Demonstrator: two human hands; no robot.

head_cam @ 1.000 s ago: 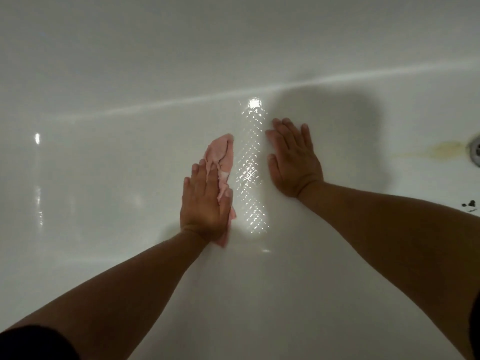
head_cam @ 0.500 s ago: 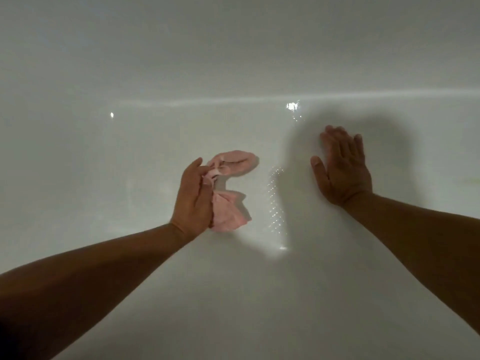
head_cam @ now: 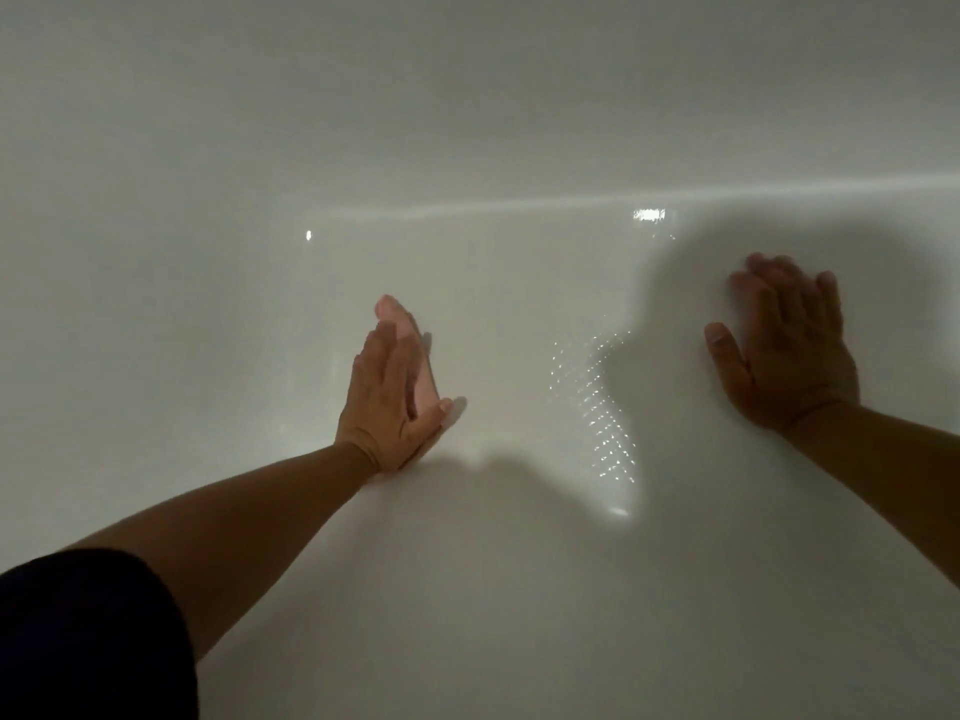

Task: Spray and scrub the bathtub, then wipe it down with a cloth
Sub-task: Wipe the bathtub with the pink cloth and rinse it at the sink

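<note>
The white bathtub (head_cam: 197,314) fills the whole view. My left hand (head_cam: 387,402) lies with straight fingers on a pink cloth (head_cam: 390,310) and presses it against the tub floor. Most of the cloth is hidden under the palm; a pink tip shows past the fingertips and a strip shows between fingers and thumb. My right hand (head_cam: 784,350) rests flat on the tub floor far to the right, fingers spread, holding nothing.
A patch of raised anti-slip dots (head_cam: 597,407) glints between the two hands. The tub's far wall rises above a bright crease (head_cam: 519,207). My shadow darkens the floor around the right hand. A dark sleeve (head_cam: 88,636) sits at the lower left.
My left hand has gone from gripping the bunched cloth to pressing flat on it, further left of the dotted patch. The right hand stays planted on the floor.
</note>
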